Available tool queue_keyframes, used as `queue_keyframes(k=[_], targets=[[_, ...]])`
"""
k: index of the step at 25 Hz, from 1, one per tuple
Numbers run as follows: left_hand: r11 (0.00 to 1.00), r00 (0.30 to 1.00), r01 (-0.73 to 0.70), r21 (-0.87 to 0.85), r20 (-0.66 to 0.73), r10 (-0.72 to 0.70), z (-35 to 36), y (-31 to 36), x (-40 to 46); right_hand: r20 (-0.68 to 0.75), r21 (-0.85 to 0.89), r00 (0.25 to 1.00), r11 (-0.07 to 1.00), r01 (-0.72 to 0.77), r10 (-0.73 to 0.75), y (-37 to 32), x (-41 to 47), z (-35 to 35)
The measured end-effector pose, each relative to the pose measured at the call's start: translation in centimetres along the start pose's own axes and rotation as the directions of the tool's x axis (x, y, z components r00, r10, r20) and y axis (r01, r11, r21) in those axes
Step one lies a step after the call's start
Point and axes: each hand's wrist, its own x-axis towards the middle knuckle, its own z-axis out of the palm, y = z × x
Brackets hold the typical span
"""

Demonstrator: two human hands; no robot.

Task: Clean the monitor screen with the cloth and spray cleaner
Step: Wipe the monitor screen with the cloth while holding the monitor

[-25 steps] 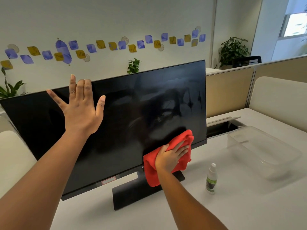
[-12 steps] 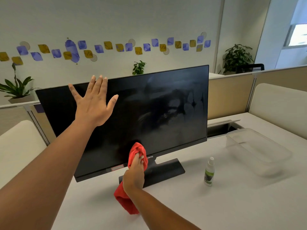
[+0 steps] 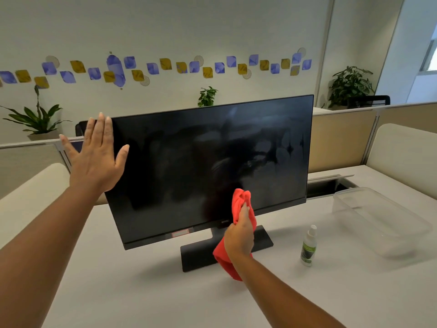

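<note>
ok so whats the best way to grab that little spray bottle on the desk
Wrap the fingers round the spray bottle at its labelled body, coming from the side. It stands upright, narrow and alone on the desk, right of the monitor base, so the body is open all round. The left hand is free; the right hand holds the red cloth.

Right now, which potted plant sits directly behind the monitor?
The small plant poking above the monitor top edge, centre. The long-leaved plant stands far left; the bushy plant stands far right by the partition.
</note>
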Motion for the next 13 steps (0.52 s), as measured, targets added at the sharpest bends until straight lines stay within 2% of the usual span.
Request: queue_keyframes(k=[2,3,6,7,9,12,13], targets=[[1.0,0.999,-0.017,0.024,-0.027,0.018,-0.3,-0.1,0.3,0.133,-0.067,0.991,0.998,0.013,-0.004,-0.2,-1.3,2.8],[0.999,0.999,-0.026,0.034,-0.04,0.027,-0.4,-0.1,0.5,0.146,-0.069,0.989,0.997,0.036,-0.026,-0.1,-2.2,4.2],[0.997,0.998,-0.045,0.059,-0.037,0.048,-0.7,-0.5,0.9,0.17,0.158,0.983,0.986,0.046,-0.073,-0.5,-5.0,7.4],[0.997,0.998,-0.045,0.059,-0.035,0.047,-0.6,-0.6,0.9,0.183,0.169,0.977,0.983,0.075,-0.106,-0.6,-5.7,8.1],[0.999,0.999,-0.031,0.039,-0.04,0.033,-0.3,-0.6,0.9,0.243,0.068,0.953,0.983,0.168,-0.18,-0.5,-6.5,9.7],[1.0,0.998,-0.026,0.005,-0.054,0.026,-0.2,-0.7,1.0,0.394,-0.217,0.895,0.925,0.314,-0.211,-1.3,-7.7,11.5],[1.0,0.998,-0.028,-0.002,-0.055,0.028,-0.2,-0.6,1.0,0.425,-0.226,0.88,0.916,0.33,-0.212,-1.7,-8.1,11.6]])
